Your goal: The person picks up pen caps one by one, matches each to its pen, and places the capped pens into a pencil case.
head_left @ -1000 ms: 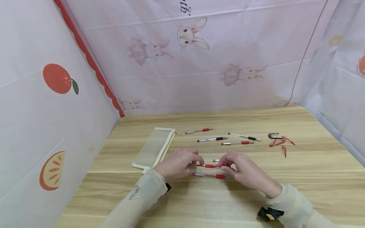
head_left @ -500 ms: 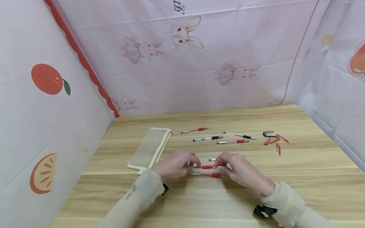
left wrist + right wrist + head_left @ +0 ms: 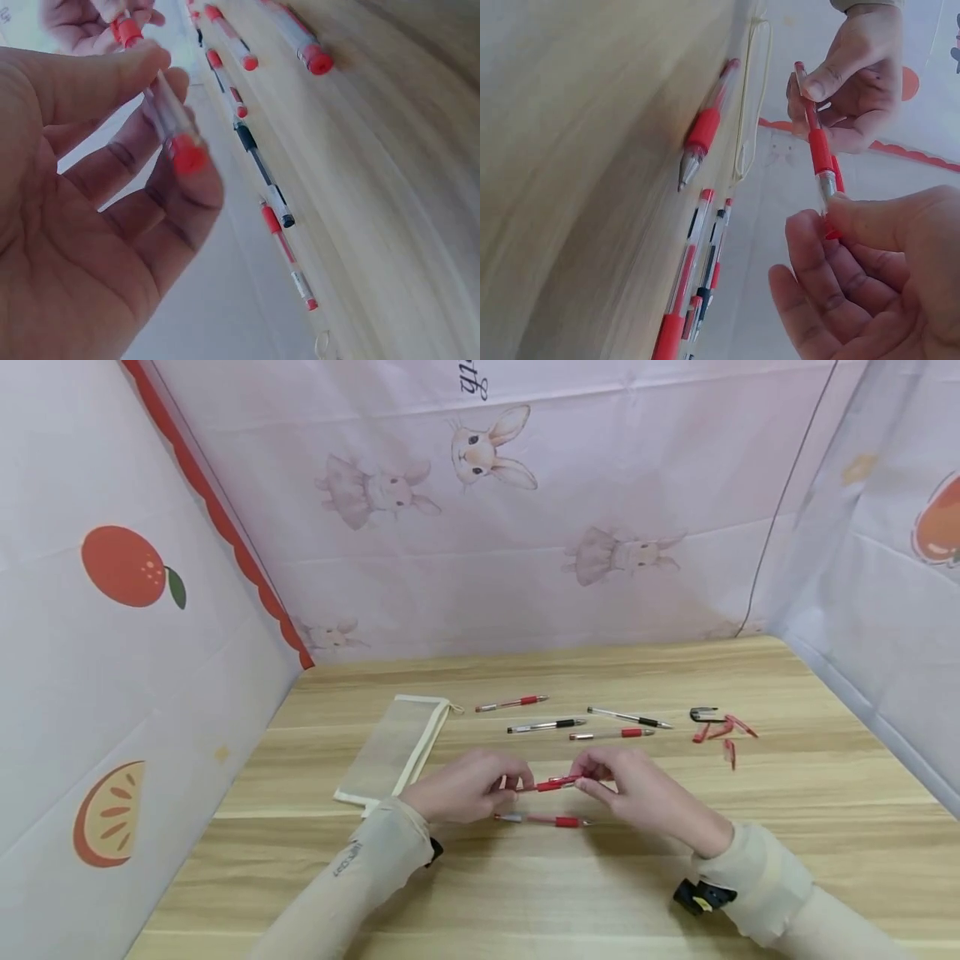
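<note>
My left hand (image 3: pixel 468 787) pinches the barrel of a clear pen with a red grip (image 3: pixel 820 150) near its rear end, between thumb and fingers. My right hand (image 3: pixel 637 785) pinches a red pen cap (image 3: pixel 832 234) at the pen's tip end; its clip lies alongside the silver tip. The pen is held slightly above the table between both hands. Just in front of them lies an uncapped red pen (image 3: pixel 566 822). Another red pen (image 3: pixel 676 300) lies on the table, mostly hidden behind the hands in the head view.
Beyond the hands lie red pens (image 3: pixel 611 734) and black pens (image 3: pixel 628 717). Several loose red caps (image 3: pixel 720 729) and a black cap (image 3: pixel 703 716) are at the right. A mesh zip pouch (image 3: pixel 390 752) lies left. Printed cloth walls (image 3: pixel 480 560) border the table (image 3: pixel 525 893).
Both hands have lifted a little with the pen, which now tilts slightly up towards the right. The head view has shifted slightly since the oldest frame. The loose pens and caps have not moved.
</note>
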`<state>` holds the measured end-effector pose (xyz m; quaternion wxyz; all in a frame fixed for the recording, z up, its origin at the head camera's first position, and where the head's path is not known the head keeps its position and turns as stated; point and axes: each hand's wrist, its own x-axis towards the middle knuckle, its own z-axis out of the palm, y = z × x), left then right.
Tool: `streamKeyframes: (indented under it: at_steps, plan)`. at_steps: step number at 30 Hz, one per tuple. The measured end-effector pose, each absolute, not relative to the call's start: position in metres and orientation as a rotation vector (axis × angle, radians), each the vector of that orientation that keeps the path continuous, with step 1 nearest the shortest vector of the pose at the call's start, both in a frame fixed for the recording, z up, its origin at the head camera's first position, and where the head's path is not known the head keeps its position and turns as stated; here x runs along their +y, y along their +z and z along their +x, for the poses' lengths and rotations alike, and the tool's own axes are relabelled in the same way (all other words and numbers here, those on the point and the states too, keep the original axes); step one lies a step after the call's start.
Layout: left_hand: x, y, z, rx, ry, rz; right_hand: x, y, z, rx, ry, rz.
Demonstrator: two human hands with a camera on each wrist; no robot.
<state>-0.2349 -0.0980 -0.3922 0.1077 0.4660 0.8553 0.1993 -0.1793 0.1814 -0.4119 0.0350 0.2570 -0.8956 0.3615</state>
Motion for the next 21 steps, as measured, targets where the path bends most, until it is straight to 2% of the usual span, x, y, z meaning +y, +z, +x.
streamKeyframes:
  at_steps: [13, 21]
  plan:
    - [-0.0902, -0.3929, -0.2376, 2.615, 0.526, 1.347, 0.1860, -0.4094, -0.1851, -2.814, 1.190, 0.732]
    - [-0.0926, -0.3889, -0.2384, 2.628, 0.564, 1.458, 0.1841, -0.4043, -0.1866, -2.811, 1.194, 0.765]
